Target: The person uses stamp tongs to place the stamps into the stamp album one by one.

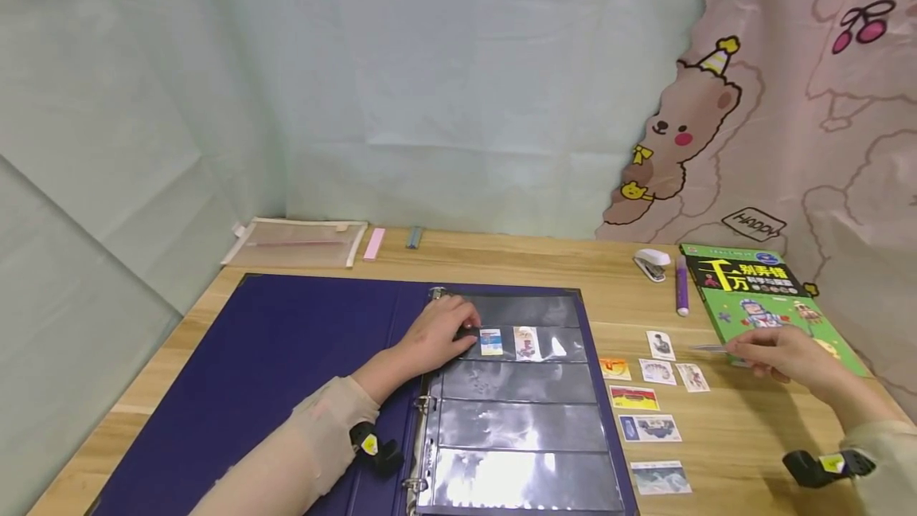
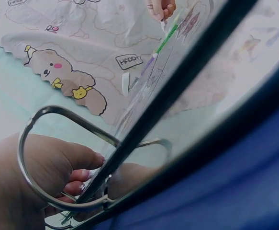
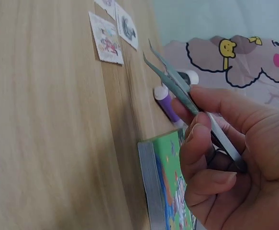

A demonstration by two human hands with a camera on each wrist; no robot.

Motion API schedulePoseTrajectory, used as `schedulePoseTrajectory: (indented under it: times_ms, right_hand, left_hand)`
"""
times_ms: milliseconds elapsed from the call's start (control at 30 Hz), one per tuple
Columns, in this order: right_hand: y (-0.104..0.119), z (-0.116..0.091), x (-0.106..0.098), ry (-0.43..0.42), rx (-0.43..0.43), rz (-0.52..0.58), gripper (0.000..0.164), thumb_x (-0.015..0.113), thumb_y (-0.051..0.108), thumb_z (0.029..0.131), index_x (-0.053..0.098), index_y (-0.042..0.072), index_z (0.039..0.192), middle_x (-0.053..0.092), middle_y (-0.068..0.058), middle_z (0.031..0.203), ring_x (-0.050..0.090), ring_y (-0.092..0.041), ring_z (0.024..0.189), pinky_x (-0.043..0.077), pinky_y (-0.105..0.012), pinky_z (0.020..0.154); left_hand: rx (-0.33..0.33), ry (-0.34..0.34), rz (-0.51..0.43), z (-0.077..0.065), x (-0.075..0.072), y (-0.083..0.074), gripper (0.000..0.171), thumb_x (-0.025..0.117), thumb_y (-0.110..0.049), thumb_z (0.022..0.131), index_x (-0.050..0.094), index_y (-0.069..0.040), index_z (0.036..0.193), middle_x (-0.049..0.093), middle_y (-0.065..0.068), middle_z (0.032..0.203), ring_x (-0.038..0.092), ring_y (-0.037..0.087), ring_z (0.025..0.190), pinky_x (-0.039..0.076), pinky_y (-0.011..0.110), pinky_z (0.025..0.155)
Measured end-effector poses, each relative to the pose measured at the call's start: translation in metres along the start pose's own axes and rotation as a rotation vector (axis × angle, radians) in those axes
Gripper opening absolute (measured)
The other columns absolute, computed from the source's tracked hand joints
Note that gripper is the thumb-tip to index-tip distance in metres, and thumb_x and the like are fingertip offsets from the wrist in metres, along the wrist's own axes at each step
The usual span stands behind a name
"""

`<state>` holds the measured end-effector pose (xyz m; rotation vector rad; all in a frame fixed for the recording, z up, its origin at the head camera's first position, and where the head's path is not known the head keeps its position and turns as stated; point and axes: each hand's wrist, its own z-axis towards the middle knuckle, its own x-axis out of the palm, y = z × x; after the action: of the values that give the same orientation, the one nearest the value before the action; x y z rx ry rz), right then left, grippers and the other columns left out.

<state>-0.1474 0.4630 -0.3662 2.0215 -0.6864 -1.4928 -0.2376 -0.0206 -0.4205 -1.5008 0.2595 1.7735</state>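
Observation:
My left hand [image 1: 437,331] rests on the black stock page [image 1: 521,383] of a blue ring binder [image 1: 315,365], its fingers loosely bent at the left end of the second strip. Just beside its fingertips sit a blue and yellow stamp [image 1: 491,342] and a pinkish stamp [image 1: 526,344] in that strip. My right hand [image 1: 788,353] holds a pair of bent-tip tweezers [image 3: 192,98] above the table; their tips are apart with nothing between them. Nearest the tips lie a black-and-white stamp [image 3: 126,28] and a reddish stamp [image 3: 106,38].
Several more loose stamps [image 1: 650,428] lie right of the binder. A green book [image 1: 774,293], a purple marker [image 1: 682,285] and a white stapler [image 1: 652,263] are at the back right. Behind the binder are a zip pouch [image 1: 301,244], a pink strip [image 1: 374,244] and a grey-green strip [image 1: 414,237].

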Motion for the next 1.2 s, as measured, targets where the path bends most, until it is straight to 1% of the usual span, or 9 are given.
schedulePoseTrajectory:
  times_ms: [100,233,400,500,633,767,833,1067,1200]
  right_hand:
    - [-0.001,0.002,-0.004,0.047,-0.007,0.008,0.033,0.046,0.022,0.093,0.06,-0.006,0.101,0.051,0.009,0.06,0.042,-0.003,0.05,0.034,-0.026,0.041]
    - [0.001,0.005,-0.007,0.09,-0.013,0.016,0.033,0.046,0.021,0.093,0.06,-0.008,0.099,0.05,0.01,0.059,0.041,-0.002,0.049,0.033,-0.026,0.04]
    - [0.005,0.011,-0.006,0.083,0.012,-0.034,0.034,0.052,0.026,0.09,0.061,-0.008,0.092,0.048,0.011,0.055,0.037,0.0,0.046,0.034,-0.023,0.04]
    - [0.007,0.014,-0.005,0.072,0.049,-0.064,0.036,0.055,0.029,0.088,0.061,-0.006,0.091,0.047,0.01,0.056,0.037,0.0,0.046,0.034,-0.022,0.041]
    - [0.01,0.016,-0.005,0.077,0.084,-0.058,0.037,0.055,0.03,0.087,0.062,-0.005,0.093,0.047,0.009,0.057,0.039,-0.001,0.049,0.034,-0.022,0.042]
    - [0.009,0.017,-0.005,0.094,0.079,-0.034,0.036,0.054,0.028,0.088,0.062,-0.006,0.097,0.048,0.01,0.058,0.04,-0.002,0.05,0.035,-0.023,0.043]
    - [0.007,0.017,-0.006,0.108,0.058,-0.011,0.034,0.052,0.027,0.089,0.062,-0.005,0.098,0.048,0.01,0.059,0.041,-0.002,0.051,0.034,-0.025,0.042]
    - [0.0,0.018,-0.007,0.123,0.018,0.04,0.025,0.05,0.024,0.091,0.066,0.006,0.098,0.05,0.01,0.06,0.04,-0.001,0.049,0.033,-0.029,0.041]
    - [-0.001,0.019,-0.005,0.113,0.018,0.036,0.026,0.05,0.024,0.091,0.066,0.005,0.098,0.05,0.01,0.061,0.04,-0.001,0.05,0.033,-0.028,0.041]
  left_hand:
    - [0.001,-0.005,-0.008,0.0,0.0,0.0,0.014,0.067,-0.023,0.079,0.058,-0.019,0.088,0.052,-0.006,0.083,0.046,0.011,0.081,0.038,0.03,0.076]
    - [0.0,-0.014,-0.012,0.0,-0.001,0.0,0.014,0.068,-0.022,0.079,0.059,-0.018,0.088,0.053,-0.006,0.083,0.046,0.011,0.08,0.038,0.031,0.076]
    - [0.003,-0.018,-0.013,0.0,-0.002,0.0,0.014,0.068,-0.021,0.078,0.059,-0.018,0.088,0.053,-0.005,0.083,0.046,0.011,0.081,0.038,0.031,0.077]
    - [0.001,-0.014,-0.013,0.0,-0.002,0.0,0.013,0.068,-0.021,0.078,0.059,-0.018,0.088,0.053,-0.005,0.083,0.046,0.011,0.081,0.038,0.031,0.077]
    - [0.0,-0.018,-0.013,0.0,-0.003,-0.001,0.013,0.068,-0.021,0.078,0.059,-0.017,0.088,0.053,-0.005,0.083,0.046,0.011,0.081,0.038,0.031,0.077]
    - [-0.002,-0.013,-0.017,0.0,-0.003,-0.002,0.013,0.068,-0.021,0.078,0.059,-0.017,0.088,0.053,-0.005,0.083,0.047,0.011,0.081,0.038,0.032,0.078]
    - [-0.003,-0.009,-0.016,0.0,-0.002,-0.002,0.013,0.068,-0.021,0.078,0.059,-0.017,0.088,0.053,-0.005,0.083,0.047,0.011,0.081,0.038,0.032,0.078]
    - [-0.002,-0.011,-0.02,0.001,-0.002,-0.003,0.013,0.068,-0.02,0.078,0.059,-0.017,0.087,0.053,-0.005,0.083,0.046,0.011,0.081,0.038,0.031,0.078]
    - [-0.001,-0.016,-0.023,0.001,-0.002,-0.003,0.013,0.068,-0.02,0.078,0.059,-0.017,0.087,0.053,-0.005,0.082,0.046,0.011,0.08,0.038,0.031,0.077]
